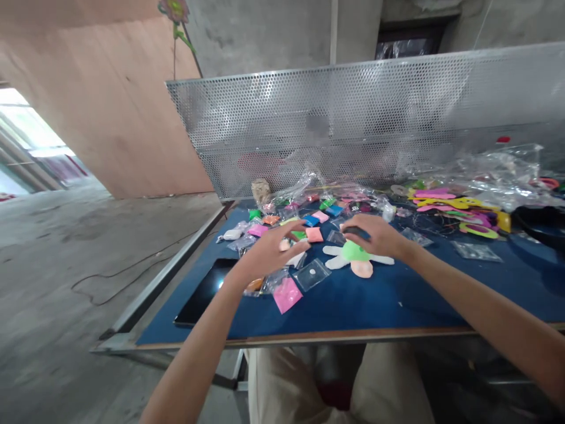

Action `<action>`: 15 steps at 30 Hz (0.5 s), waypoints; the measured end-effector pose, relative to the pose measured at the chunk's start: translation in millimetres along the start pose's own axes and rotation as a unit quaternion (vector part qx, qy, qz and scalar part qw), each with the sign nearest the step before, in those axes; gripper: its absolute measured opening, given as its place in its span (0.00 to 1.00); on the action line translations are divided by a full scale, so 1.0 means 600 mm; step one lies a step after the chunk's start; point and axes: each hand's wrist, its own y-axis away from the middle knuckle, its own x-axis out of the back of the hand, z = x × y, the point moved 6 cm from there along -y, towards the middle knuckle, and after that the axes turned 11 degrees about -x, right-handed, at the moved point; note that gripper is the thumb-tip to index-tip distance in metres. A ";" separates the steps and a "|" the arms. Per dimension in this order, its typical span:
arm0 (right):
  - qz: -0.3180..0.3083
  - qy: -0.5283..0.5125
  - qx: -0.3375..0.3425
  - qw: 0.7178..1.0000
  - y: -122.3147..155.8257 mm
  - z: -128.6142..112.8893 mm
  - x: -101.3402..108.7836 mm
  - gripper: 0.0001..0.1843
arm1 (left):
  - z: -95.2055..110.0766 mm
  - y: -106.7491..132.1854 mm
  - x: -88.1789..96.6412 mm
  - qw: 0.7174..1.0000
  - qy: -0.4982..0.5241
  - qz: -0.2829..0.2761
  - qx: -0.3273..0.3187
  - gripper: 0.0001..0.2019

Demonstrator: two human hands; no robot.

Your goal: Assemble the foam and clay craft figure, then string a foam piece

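Note:
My left hand (269, 250) hovers with thumb and fingers apart over small coloured packets, holding nothing that I can see. Near its fingertips lie a peach packet (314, 235) and a clear zip bag (312, 274) with a small white piece in it. My right hand (377, 234) is curved above a flat figure, a dark gap showing between its thumb and fingers. The figure has a green body (354, 252), white limbs (338, 262) and a peach round part (362, 269). The right hand partly hides the green body.
A black tablet (205, 291) lies at the table's left edge, near a pink packet (287, 295). Coloured foam cut-outs (468, 206) and crumpled clear plastic (498, 171) are piled at the back right. A perforated metal panel (309, 123) stands behind the blue table (353, 312).

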 end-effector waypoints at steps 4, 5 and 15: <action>-0.013 -0.020 -0.087 0.996 0.028 0.070 0.025 0.15 | -0.068 0.149 0.067 0.957 -0.205 0.073 0.193 0.31; 0.003 -0.048 -0.114 0.992 0.034 0.085 0.029 0.16 | -0.089 0.187 0.075 0.924 -0.275 0.067 0.255 0.36; -0.028 -0.044 -0.126 0.991 0.058 0.082 -0.002 0.15 | -0.152 0.291 0.057 0.811 -0.382 -0.054 0.439 0.43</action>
